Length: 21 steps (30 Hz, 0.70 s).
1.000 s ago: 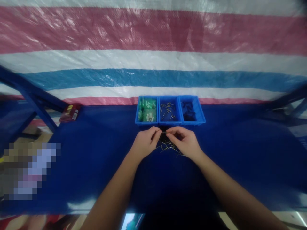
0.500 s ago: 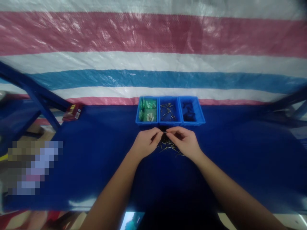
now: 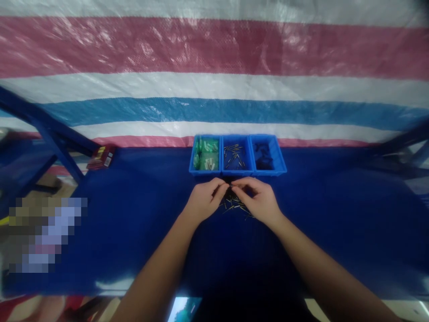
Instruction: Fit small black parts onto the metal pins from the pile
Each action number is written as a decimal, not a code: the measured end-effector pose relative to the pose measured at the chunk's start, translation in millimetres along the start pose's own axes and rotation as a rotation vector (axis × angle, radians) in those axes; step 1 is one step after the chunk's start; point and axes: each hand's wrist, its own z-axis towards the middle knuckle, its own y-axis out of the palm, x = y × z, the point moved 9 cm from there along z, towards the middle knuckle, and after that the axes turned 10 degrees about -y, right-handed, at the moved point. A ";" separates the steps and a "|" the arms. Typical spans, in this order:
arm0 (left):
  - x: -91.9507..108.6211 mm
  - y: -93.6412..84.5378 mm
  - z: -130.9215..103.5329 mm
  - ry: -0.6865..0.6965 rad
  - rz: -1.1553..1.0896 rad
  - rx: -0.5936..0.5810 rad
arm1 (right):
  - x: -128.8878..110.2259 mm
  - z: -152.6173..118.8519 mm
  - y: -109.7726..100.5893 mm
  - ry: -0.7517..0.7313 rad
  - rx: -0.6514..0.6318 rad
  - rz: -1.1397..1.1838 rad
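My left hand (image 3: pixel 205 199) and my right hand (image 3: pixel 260 200) meet fingertip to fingertip just in front of the blue bins. Both are closed in a pinch on one thin metal pin (image 3: pixel 230 186), of which only a short bit shows between the fingers. Below the fingertips, a loose pile of thin brass- and silver-coloured pins (image 3: pixel 233 205) lies on the blue table, partly covered by my right hand. The middle blue bin (image 3: pixel 237 172) holds several similar pins (image 3: pixel 233 146).
Left of it, another blue bin (image 3: pixel 205 172) contains green plastic bags (image 3: pixel 210 146) and small pale pieces. The right blue bin (image 3: pixel 280 163) has dark pieces (image 3: pixel 263 156) inside. A dark red box (image 3: pixel 100 157) sits at the table's back left, near a blue metal frame (image 3: pixel 55 134). A striped sheet (image 3: pixel 214 49) hangs behind.
My fingertips have come slightly closer together, so less of the pin shows between them. The bins and the pile look the same.
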 end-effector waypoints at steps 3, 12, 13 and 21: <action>-0.9 -0.2 -0.7 -0.005 -0.061 0.008 | 3.1 -0.8 -1.1 0.025 0.015 0.020; 8.1 1.0 -0.4 0.070 0.004 -0.026 | -29.6 -0.7 3.3 -0.315 -0.044 -0.227; 9.1 0.2 -0.5 0.076 -0.009 -0.022 | -32.3 -0.9 3.0 -0.337 -0.038 -0.248; 9.5 1.0 -4.8 0.097 -0.044 0.062 | -5.1 -0.4 -3.2 0.007 0.083 0.051</action>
